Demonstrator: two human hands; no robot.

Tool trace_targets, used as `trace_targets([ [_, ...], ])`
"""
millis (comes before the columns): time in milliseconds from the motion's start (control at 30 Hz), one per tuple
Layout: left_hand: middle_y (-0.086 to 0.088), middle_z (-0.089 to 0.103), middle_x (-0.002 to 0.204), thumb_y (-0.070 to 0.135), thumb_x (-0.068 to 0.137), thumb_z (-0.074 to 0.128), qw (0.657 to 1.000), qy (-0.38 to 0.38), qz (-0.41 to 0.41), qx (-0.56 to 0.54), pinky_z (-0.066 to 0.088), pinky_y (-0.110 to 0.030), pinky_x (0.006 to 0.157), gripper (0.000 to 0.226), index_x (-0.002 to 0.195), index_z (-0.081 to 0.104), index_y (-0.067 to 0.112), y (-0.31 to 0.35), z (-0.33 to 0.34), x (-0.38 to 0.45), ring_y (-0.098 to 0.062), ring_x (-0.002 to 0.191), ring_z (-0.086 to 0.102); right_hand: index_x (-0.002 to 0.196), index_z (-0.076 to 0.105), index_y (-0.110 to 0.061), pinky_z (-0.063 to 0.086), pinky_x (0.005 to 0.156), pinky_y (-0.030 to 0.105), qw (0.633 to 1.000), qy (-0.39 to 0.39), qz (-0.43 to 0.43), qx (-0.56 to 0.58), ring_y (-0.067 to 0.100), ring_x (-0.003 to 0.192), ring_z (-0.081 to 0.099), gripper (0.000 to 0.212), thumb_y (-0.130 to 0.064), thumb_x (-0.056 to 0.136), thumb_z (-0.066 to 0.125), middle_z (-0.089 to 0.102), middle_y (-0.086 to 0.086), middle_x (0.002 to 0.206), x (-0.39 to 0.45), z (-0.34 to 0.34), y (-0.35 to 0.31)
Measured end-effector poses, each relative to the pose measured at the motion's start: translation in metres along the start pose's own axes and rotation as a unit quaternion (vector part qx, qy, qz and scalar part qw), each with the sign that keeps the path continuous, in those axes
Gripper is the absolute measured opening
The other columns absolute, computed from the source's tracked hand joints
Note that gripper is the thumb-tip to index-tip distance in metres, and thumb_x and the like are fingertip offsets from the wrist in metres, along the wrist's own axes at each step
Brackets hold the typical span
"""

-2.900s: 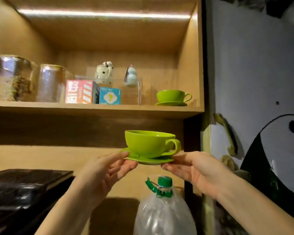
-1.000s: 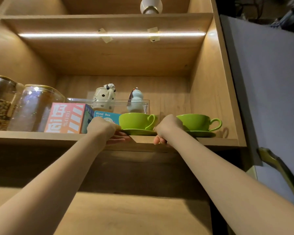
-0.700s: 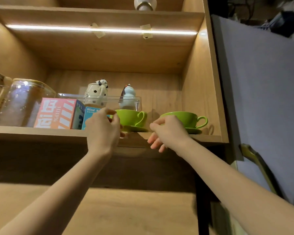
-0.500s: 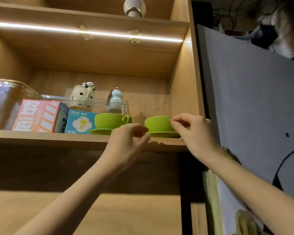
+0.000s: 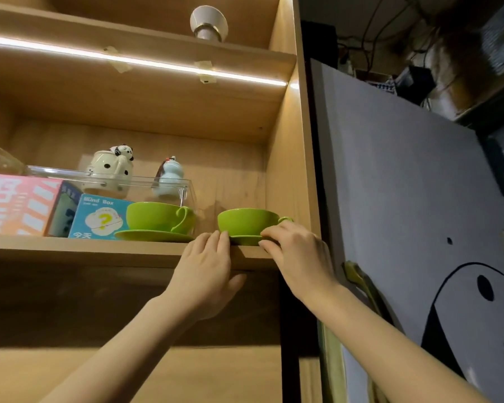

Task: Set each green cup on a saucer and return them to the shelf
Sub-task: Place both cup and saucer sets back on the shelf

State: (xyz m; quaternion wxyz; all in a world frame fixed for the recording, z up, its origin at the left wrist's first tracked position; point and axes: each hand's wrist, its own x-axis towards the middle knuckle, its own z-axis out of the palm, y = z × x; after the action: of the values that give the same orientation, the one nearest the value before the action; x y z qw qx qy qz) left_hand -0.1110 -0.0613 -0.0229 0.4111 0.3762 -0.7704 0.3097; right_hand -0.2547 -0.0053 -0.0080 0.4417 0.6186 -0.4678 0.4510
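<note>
Nearest, the left hand [image 5: 205, 274] and right hand [image 5: 298, 254] reach up to the shelf [image 5: 99, 251] edge. Their fingertips pinch the right saucer [image 5: 245, 240] at its 9 and 3 o'clock rims, fingers closed on it. The right cup [image 5: 246, 222] sits on it, handle toward 3 o'clock. At its 9 o'clock stands the left cup [image 5: 154, 216] on the left saucer [image 5: 152, 235], just in front of the Blind Box [image 5: 99, 218].

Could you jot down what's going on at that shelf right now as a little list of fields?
shelf: wooden, lit from above
left cup: on its saucer, untouched
right cup: on its saucer at the shelf's front edge
left hand: fingertips at that saucer's left rim
right hand: fingers on its right rim
also there: blind box, two figurines
</note>
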Motion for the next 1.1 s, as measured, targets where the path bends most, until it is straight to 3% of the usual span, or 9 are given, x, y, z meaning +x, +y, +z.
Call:
trace_targets([
  [133, -0.004, 0.005, 0.158, 0.048, 0.085, 0.044, 0.999, -0.015, 0.030, -0.007, 0.003, -0.032, 0.117, 0.085, 0.145, -0.005, 0.013, -0.006, 0.002, -0.002, -0.020, 0.145, 0.004, 0.103, 0.066, -0.011, 0.045, 0.073, 0.026, 0.998, -0.013, -0.038, -0.040, 0.021, 0.096, 0.061, 0.023, -0.024, 0.090, 0.051, 0.068, 0.008, 0.104, 0.005, -0.003, 0.009],
  [233, 0.003, 0.002, 0.158, 0.047, 0.084, 0.047, 0.998, -0.018, 0.048, -0.037, -0.001, -0.029, 0.116, 0.086, 0.145, -0.008, 0.020, -0.009, 0.002, -0.004, -0.016, 0.144, 0.003, 0.095, 0.068, -0.008, 0.052, 0.068, 0.033, 0.996, -0.023, -0.056, -0.064, 0.025, 0.086, 0.065, 0.019, -0.020, 0.088, 0.055, 0.071, 0.011, 0.094, 0.006, -0.003, 0.017],
  [500, 0.022, 0.000, 0.152, 0.057, 0.062, 0.047, 0.988, -0.038, 0.088, -0.120, -0.007, -0.022, 0.110, 0.093, 0.131, -0.014, 0.045, -0.016, -0.001, -0.004, -0.009, 0.143, 0.001, 0.103, 0.069, -0.009, 0.052, 0.078, 0.032, 1.000, -0.013, 0.006, 0.017, 0.024, 0.088, 0.066, 0.022, -0.019, 0.088, 0.056, 0.072, 0.010, 0.098, 0.001, -0.002, 0.028],
  [633, 0.024, -0.003, 0.150, 0.055, 0.061, 0.051, 0.983, -0.040, 0.103, -0.145, -0.012, -0.021, 0.107, 0.093, 0.130, -0.011, 0.046, -0.018, -0.001, -0.005, -0.004, 0.140, -0.003, 0.101, 0.070, -0.008, 0.046, 0.075, 0.023, 0.999, -0.004, 0.016, 0.031, 0.022, 0.089, 0.066, 0.021, -0.017, 0.087, 0.057, 0.073, 0.009, 0.098, -0.001, 0.001, 0.032],
  [867, 0.027, -0.008, 0.146, 0.051, 0.067, 0.065, 0.970, -0.072, 0.103, -0.209, -0.017, -0.026, 0.109, 0.097, 0.133, -0.006, 0.046, -0.021, -0.002, -0.005, 0.002, 0.135, -0.014, 0.102, 0.069, -0.006, 0.046, 0.078, 0.024, 0.998, 0.005, 0.038, 0.055, 0.022, 0.092, 0.065, 0.022, -0.016, 0.087, 0.057, 0.072, 0.011, 0.100, -0.001, 0.001, 0.030],
  [1100, 0.031, -0.002, 0.144, 0.055, 0.057, 0.061, 0.951, -0.091, 0.083, -0.283, -0.017, -0.032, 0.112, 0.093, 0.131, 0.006, 0.051, -0.023, -0.005, -0.003, 0.004, 0.134, -0.016, 0.106, 0.068, -0.008, 0.046, 0.078, 0.023, 0.997, 0.009, 0.059, 0.053, 0.022, 0.094, 0.064, 0.023, -0.016, 0.089, 0.053, 0.071, 0.010, 0.102, -0.004, 0.001, 0.028],
])
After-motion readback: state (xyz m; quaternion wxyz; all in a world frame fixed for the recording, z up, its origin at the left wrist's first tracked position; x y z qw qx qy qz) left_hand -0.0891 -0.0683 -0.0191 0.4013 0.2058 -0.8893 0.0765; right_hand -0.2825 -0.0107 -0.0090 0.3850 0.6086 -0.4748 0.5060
